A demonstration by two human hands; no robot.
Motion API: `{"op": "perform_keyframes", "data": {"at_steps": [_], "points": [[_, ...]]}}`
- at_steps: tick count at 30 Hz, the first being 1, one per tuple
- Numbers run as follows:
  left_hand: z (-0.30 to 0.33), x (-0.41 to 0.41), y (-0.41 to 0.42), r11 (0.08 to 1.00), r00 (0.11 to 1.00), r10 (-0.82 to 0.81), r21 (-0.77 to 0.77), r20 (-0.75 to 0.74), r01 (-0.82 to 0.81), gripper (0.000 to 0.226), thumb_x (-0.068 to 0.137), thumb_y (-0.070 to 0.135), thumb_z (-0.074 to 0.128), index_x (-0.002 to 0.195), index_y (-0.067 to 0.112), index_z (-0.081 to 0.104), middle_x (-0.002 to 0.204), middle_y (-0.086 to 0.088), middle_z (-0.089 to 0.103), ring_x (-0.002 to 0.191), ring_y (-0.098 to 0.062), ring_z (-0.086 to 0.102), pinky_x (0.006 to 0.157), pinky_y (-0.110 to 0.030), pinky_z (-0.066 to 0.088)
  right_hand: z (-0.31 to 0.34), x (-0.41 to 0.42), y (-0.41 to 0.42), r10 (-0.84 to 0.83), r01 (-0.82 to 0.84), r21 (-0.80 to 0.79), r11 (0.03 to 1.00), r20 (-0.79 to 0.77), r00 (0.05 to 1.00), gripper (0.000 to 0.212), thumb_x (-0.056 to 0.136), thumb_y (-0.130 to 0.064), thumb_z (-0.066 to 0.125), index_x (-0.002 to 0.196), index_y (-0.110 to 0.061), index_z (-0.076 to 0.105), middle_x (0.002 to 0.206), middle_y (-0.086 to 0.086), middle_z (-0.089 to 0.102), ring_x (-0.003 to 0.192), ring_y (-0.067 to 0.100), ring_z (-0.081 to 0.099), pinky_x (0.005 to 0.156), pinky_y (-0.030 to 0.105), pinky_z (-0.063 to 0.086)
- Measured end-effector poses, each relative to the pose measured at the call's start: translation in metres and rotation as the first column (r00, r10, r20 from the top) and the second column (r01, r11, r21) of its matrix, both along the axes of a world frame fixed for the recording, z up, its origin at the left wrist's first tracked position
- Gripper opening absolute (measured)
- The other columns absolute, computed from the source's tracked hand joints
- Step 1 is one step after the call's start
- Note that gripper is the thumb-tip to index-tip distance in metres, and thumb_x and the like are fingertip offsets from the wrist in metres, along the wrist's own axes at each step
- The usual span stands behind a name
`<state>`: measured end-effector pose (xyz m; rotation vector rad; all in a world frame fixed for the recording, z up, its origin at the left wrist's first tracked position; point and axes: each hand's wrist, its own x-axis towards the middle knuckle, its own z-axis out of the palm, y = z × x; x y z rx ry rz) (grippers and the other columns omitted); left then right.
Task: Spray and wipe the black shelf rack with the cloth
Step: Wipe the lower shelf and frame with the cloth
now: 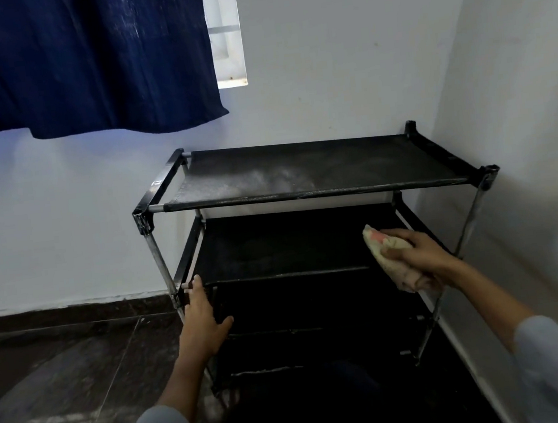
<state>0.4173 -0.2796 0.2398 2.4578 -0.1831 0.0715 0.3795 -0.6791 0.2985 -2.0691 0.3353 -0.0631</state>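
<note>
Blue curtain (82, 59), window (226, 31), perhaps tiled floor (63, 365)

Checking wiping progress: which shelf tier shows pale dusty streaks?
The top tier: grey smears cross its middle, while the tier below looks uniformly black.

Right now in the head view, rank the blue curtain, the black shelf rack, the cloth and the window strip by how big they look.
1. black shelf rack and blue curtain: alike, too close to rank
2. window strip
3. cloth, bunched in the right hand, so partly hidden
</note>
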Motion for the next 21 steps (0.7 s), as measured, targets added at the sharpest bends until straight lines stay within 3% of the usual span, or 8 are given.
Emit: {"op": "perform_keyframes", "data": {"at_steps": [3,5,8,11,14,15,18,21], "points": [[-0.001,-0.025,0.005,1.000,1.000,-0.001,-0.002,-0.022,0.001,0.100,0.082,0.013,0.069,0.149,0.003,-0.004,0.158,-0.013,0.008,0.145,-0.030,0.012,0.117,-0.041,0.016,-0.011,-0.015,0.006,-0.047,0.067,0.347,0.936,-0.066,0.997,0.043,0.093,-0.022,0.060,0.135,-0.021,0.051,0.123,0.008,0.060,0.110,0.028,0.060,0.100,0.043,0.046],[0.001,-0.040,0.010,1.000,1.000,0.004,0.007,-0.031,-0.004,0.099,0.081,0.012,0.069,0.149,0.001,-0.002,0.158,-0.015,0.010,0.144,-0.031,0.015,0.117,-0.042,0.018,-0.017,-0.031,0.012,-0.006,0.077,0.590,0.804,-0.123,0.992,0.041,0.096,-0.024,0.054,0.136,-0.017,0.048,0.123,0.015,0.061,0.107,0.032,0.061,0.094,0.043,0.050],[0.003,-0.057,0.021,1.000,0.999,0.014,0.000,-0.045,-0.014,0.097,0.080,0.017,0.069,0.150,0.000,0.004,0.157,-0.016,0.012,0.145,-0.030,0.014,0.118,-0.042,0.014,-0.025,-0.059,0.024,0.042,0.100,0.767,0.633,-0.163,0.986,0.037,0.096,-0.030,0.050,0.127,-0.011,0.055,0.120,0.020,0.064,0.096,0.030,0.065,0.083,0.038,0.054],[0.002,-0.065,0.033,0.998,0.998,0.061,0.004,-0.008,-0.061,0.097,0.071,0.024,0.072,0.148,0.007,0.014,0.151,-0.014,0.026,0.138,-0.036,0.029,0.111,-0.050,0.029,-0.038,-0.081,0.042,0.014,0.108,0.854,0.508,-0.134,0.991,0.037,0.093,-0.029,0.050,0.116,-0.003,0.063,0.102,0.016,0.070,0.085,0.025,0.070,0.080,0.034,0.056],[-0.016,-0.056,0.047,0.995,0.995,0.098,0.026,-0.030,-0.097,0.095,0.066,0.028,0.072,0.144,0.008,0.022,0.144,-0.016,0.035,0.131,-0.037,0.037,0.104,-0.053,0.037,-0.056,-0.094,0.064,0.015,0.109,0.929,0.354,-0.122,0.992,0.038,0.073,-0.028,0.062,0.098,-0.002,0.073,0.094,0.017,0.071,0.076,0.029,0.071,0.067,0.037,0.060],[-0.015,-0.058,0.047,0.995,0.996,0.085,0.051,-0.032,-0.083,0.095,0.064,0.031,0.071,0.142,0.007,0.024,0.141,-0.017,0.037,0.129,-0.038,0.039,0.102,-0.054,0.038,-0.063,-0.096,0.069,0.025,0.126,0.944,0.305,-0.141,0.990,0.038,0.074,-0.029,0.061,0.096,-0.001,0.073,0.093,0.018,0.071,0.073,0.030,0.071,0.063,0.037,0.060],[-0.012,-0.058,0.037,0.990,0.998,0.002,0.143,-0.063,0.007,0.098,0.071,0.027,0.074,0.146,-0.002,0.018,0.150,-0.022,0.027,0.141,-0.034,0.023,0.113,-0.049,0.025,-0.087,-0.088,0.085,0.085,0.209,0.960,0.188,-0.228,0.970,0.045,0.085,-0.038,0.056,0.098,0.003,0.069,0.089,0.020,0.067,0.063,0.030,0.066,0.048,0.028,0.056],[-0.025,-0.047,0.027,0.979,0.988,-0.071,0.180,-0.135,0.095,0.096,0.080,0.016,0.072,0.147,-0.006,0.006,0.156,-0.021,0.011,0.146,-0.029,0.009,0.117,-0.042,0.015,-0.113,-0.067,0.101,0.093,0.265,0.945,0.193,-0.287,0.954,0.040,0.079,-0.038,0.060,0.097,-0.003,0.066,0.086,0.015,0.066,0.069,0.025,0.063,0.058,0.026,0.051]]}}
